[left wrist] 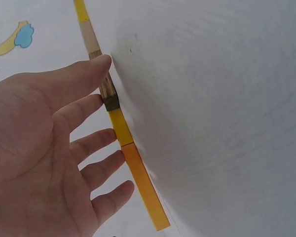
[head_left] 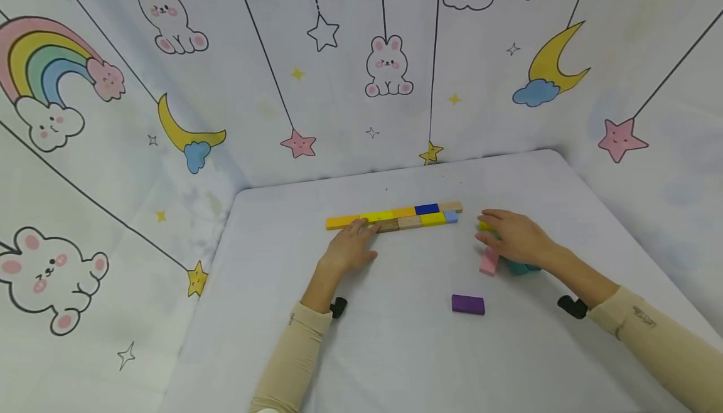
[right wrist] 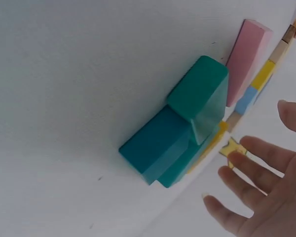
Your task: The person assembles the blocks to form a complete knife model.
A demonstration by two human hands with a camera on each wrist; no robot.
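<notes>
Two rows of blocks lie side by side. The back row holds orange (head_left: 341, 222), yellow, dark blue (head_left: 426, 209) and light wood blocks. In front are a brown block (head_left: 388, 226), a light wood block (head_left: 409, 221), a yellow block (head_left: 433, 218) and a light blue block (head_left: 450, 216). My left hand (head_left: 346, 251) is at the rows' left part, its spread fingers touching the blocks near the brown one. My right hand (head_left: 518, 237), fingers extended and holding nothing visible, hovers over a pink block (head_left: 489, 262), several teal blocks (right wrist: 200, 86) and a partly hidden yellow block (head_left: 484, 226).
A purple block (head_left: 467, 304) lies alone on the white table (head_left: 395, 350), nearer to me. Cartoon-printed cloth (head_left: 339, 99) stands behind the table and at its sides. Black wrist devices (head_left: 573, 307) show at both sleeves.
</notes>
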